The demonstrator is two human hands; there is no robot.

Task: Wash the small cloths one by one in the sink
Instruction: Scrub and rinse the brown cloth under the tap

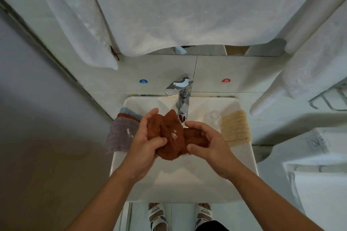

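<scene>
Both hands are wrapped round the bunched-up brown cloth (170,135), left hand (145,141) and right hand (206,146) squeezing it over the sink (187,180), just in front of the tap (181,95). Left of the tap, purple cloth (119,135) over the rim; right of it, yellow cloth (235,127).

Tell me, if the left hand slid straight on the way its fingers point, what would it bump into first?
The left hand grips the rust cloth, fingers aimed up and to the right. Past the cloth, the first thing in that line looks to be the faucet, though depth is hard to judge from above.
</scene>
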